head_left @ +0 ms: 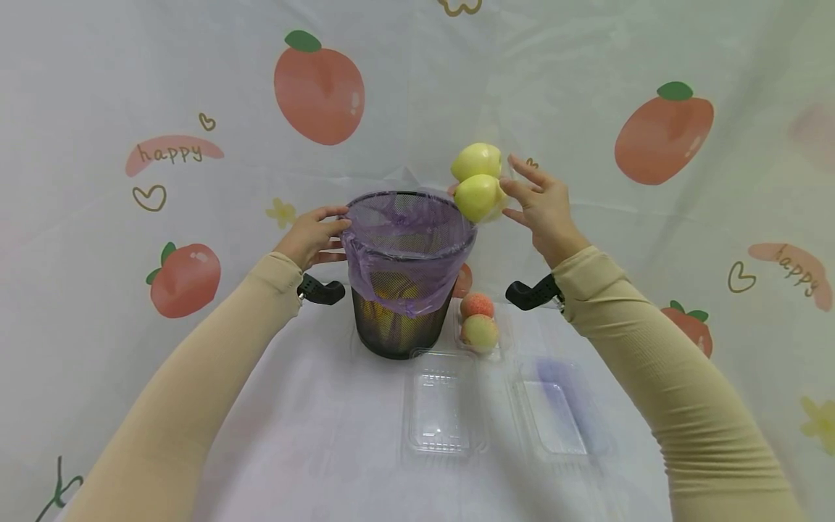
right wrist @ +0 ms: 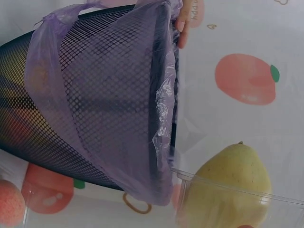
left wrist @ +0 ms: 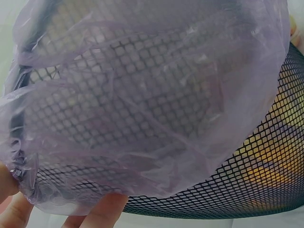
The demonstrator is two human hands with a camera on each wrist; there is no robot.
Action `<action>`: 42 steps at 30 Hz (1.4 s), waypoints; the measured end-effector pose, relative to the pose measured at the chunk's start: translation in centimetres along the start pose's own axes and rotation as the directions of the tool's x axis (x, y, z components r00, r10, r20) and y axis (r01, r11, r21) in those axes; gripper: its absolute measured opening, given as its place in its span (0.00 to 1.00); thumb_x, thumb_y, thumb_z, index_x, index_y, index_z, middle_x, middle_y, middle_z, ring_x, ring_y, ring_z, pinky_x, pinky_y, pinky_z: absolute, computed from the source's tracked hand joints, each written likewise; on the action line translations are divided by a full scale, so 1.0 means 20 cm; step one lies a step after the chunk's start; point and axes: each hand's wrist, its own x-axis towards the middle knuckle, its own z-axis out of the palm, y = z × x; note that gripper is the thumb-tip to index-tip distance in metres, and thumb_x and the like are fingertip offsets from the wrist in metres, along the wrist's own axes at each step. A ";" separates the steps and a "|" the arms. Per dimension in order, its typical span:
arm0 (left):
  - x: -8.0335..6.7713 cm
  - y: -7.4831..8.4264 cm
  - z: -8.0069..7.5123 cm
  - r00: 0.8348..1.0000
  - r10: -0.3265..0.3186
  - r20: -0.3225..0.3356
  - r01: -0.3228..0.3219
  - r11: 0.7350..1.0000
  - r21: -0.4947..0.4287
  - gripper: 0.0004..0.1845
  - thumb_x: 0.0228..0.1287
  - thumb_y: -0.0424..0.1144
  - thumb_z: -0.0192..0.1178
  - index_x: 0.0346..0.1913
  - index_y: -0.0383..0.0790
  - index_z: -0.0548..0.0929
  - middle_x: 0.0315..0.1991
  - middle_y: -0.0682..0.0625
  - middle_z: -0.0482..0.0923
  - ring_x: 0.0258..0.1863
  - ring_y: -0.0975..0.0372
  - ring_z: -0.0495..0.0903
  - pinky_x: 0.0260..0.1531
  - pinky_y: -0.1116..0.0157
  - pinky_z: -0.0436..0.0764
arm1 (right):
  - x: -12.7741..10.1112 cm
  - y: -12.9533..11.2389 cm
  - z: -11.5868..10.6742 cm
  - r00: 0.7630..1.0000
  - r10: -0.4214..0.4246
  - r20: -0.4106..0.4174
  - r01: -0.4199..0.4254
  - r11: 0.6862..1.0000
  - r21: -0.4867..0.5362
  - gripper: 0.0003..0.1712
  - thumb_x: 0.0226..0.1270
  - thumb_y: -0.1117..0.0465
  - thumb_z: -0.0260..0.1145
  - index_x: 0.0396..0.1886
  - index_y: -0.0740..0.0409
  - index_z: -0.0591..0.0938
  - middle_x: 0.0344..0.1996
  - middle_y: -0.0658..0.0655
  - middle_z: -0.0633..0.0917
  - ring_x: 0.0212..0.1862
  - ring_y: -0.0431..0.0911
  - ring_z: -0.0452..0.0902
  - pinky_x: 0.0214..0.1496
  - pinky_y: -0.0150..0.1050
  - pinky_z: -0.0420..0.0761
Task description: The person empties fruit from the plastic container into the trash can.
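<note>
A black mesh wastebasket [head_left: 398,341], lined with a thin purple plastic bag [head_left: 417,290], stands upright on the white cloth. My left hand [head_left: 309,238] grips its left rim through the folded bag. Beyond the right rim, my right hand [head_left: 546,217] holds a transparent plastic box [right wrist: 287,209] by its far side. Two yellow-green pears [head_left: 478,197] lie in that box, which is tipped toward the basket's mouth. Yellow-orange shapes show through the mesh low in the basket; their kind cannot be told. In the right wrist view the right fingers are mostly hidden.
Right of the basket, a transparent box holds two peaches [head_left: 479,333]. Two more transparent boxes lie in front, one near the middle [head_left: 443,417] and one farther right [head_left: 554,417]. A fruit-printed cloth [head_left: 417,87] hangs behind.
</note>
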 end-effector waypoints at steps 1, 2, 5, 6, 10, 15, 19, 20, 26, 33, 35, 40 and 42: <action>0.00 0.00 0.00 1.000 -0.001 -0.001 0.001 1.000 -0.002 0.27 0.75 0.42 0.50 0.74 0.52 0.61 0.46 0.51 0.70 0.35 0.65 0.79 0.41 0.65 0.86 | 0.00 0.00 0.00 1.000 -0.001 -0.001 0.001 1.000 -0.001 0.31 0.68 0.63 0.65 0.70 0.48 0.70 0.75 0.59 0.53 0.71 0.53 0.62 0.68 0.48 0.72; 0.00 0.00 0.00 1.000 -0.002 -0.003 0.002 1.000 -0.002 0.27 0.75 0.42 0.50 0.74 0.52 0.61 0.46 0.51 0.70 0.36 0.64 0.79 0.41 0.65 0.86 | 0.00 0.00 0.00 1.000 -0.003 -0.001 0.003 1.000 -0.006 0.31 0.68 0.63 0.65 0.70 0.47 0.70 0.74 0.60 0.53 0.71 0.53 0.63 0.68 0.48 0.72; 0.00 0.00 0.01 1.000 -0.003 -0.005 0.003 1.000 0.000 0.27 0.75 0.42 0.50 0.74 0.52 0.61 0.46 0.51 0.70 0.39 0.62 0.79 0.42 0.64 0.86 | 0.01 0.01 0.01 1.000 -0.013 0.000 0.013 1.000 -0.017 0.31 0.68 0.62 0.64 0.70 0.47 0.71 0.73 0.60 0.54 0.70 0.53 0.63 0.68 0.48 0.72; 0.00 0.00 0.01 1.000 -0.003 -0.006 0.003 1.000 0.000 0.27 0.75 0.42 0.50 0.74 0.52 0.61 0.46 0.50 0.70 0.39 0.61 0.79 0.42 0.64 0.86 | 0.01 0.01 0.01 1.000 -0.017 0.000 0.017 1.000 -0.020 0.30 0.68 0.62 0.65 0.69 0.47 0.71 0.73 0.60 0.55 0.70 0.53 0.64 0.68 0.48 0.72; 0.00 0.00 0.01 1.000 -0.002 -0.007 0.002 1.000 0.005 0.27 0.75 0.42 0.50 0.74 0.52 0.61 0.46 0.51 0.70 0.37 0.63 0.79 0.42 0.64 0.86 | 0.01 0.01 0.01 0.999 -0.037 -0.006 0.036 0.999 -0.035 0.30 0.68 0.62 0.65 0.69 0.47 0.71 0.61 0.57 0.66 0.68 0.54 0.66 0.67 0.49 0.74; 0.00 0.00 0.00 1.000 -0.004 -0.012 0.004 1.000 0.013 0.27 0.75 0.42 0.50 0.74 0.52 0.61 0.45 0.51 0.70 0.33 0.66 0.79 0.41 0.64 0.87 | 0.02 0.02 0.02 0.998 -0.059 -0.013 0.059 0.997 -0.052 0.30 0.68 0.62 0.65 0.69 0.47 0.72 0.42 0.52 0.70 0.63 0.52 0.71 0.65 0.49 0.75; 0.00 0.00 0.00 1.000 -0.005 -0.014 0.005 1.000 0.015 0.27 0.75 0.42 0.50 0.74 0.52 0.61 0.46 0.51 0.70 0.33 0.65 0.79 0.42 0.64 0.86 | 0.03 0.03 0.02 0.997 -0.082 -0.017 0.080 0.994 -0.072 0.29 0.68 0.62 0.65 0.68 0.48 0.72 0.39 0.52 0.70 0.54 0.46 0.73 0.64 0.48 0.76; 0.00 0.00 0.00 1.000 -0.005 -0.014 0.005 1.000 0.013 0.27 0.75 0.42 0.50 0.74 0.52 0.61 0.46 0.51 0.70 0.34 0.65 0.79 0.42 0.64 0.86 | 0.03 0.03 0.02 0.996 -0.086 -0.018 0.084 0.994 -0.073 0.29 0.68 0.63 0.65 0.68 0.48 0.72 0.38 0.52 0.69 0.52 0.45 0.73 0.64 0.49 0.76; 0.00 0.00 0.01 1.000 -0.004 -0.013 0.005 1.000 0.005 0.27 0.75 0.42 0.50 0.74 0.52 0.61 0.46 0.51 0.70 0.34 0.65 0.79 0.41 0.64 0.87 | 0.04 0.04 0.02 0.995 -0.100 -0.019 0.098 0.992 -0.073 0.29 0.68 0.63 0.65 0.68 0.49 0.73 0.39 0.53 0.68 0.48 0.43 0.72 0.64 0.49 0.77; 0.00 0.00 0.01 1.000 -0.009 -0.008 0.009 1.000 -0.007 0.27 0.75 0.42 0.50 0.74 0.52 0.61 0.44 0.51 0.70 0.37 0.62 0.78 0.40 0.65 0.86 | 0.05 0.06 0.02 0.992 -0.123 -0.021 0.121 0.989 -0.083 0.28 0.68 0.63 0.65 0.67 0.49 0.74 0.40 0.52 0.66 0.47 0.42 0.71 0.63 0.49 0.77; -0.01 0.00 0.01 1.000 -0.008 -0.009 0.008 1.000 -0.005 0.27 0.75 0.42 0.50 0.74 0.52 0.61 0.44 0.51 0.70 0.38 0.62 0.78 0.40 0.65 0.86 | 0.05 0.06 0.02 0.991 -0.132 -0.023 0.129 0.987 -0.091 0.28 0.67 0.63 0.65 0.67 0.49 0.74 0.40 0.53 0.66 0.47 0.42 0.72 0.63 0.49 0.77; -0.01 0.00 0.01 1.000 -0.001 -0.011 0.001 1.000 0.003 0.27 0.75 0.42 0.50 0.74 0.52 0.61 0.45 0.51 0.70 0.35 0.64 0.79 0.40 0.65 0.86 | 0.05 0.07 0.02 0.989 -0.147 -0.026 0.143 0.984 -0.107 0.27 0.67 0.63 0.65 0.66 0.50 0.74 0.41 0.53 0.66 0.52 0.45 0.75 0.62 0.49 0.77; -0.01 0.00 0.01 1.000 0.002 -0.011 -0.001 1.000 0.004 0.27 0.75 0.42 0.50 0.74 0.51 0.61 0.45 0.51 0.70 0.33 0.65 0.79 0.39 0.65 0.87 | 0.05 0.06 0.02 0.988 -0.152 -0.026 0.148 0.983 -0.107 0.27 0.67 0.63 0.65 0.66 0.50 0.74 0.40 0.53 0.66 0.51 0.45 0.75 0.62 0.49 0.77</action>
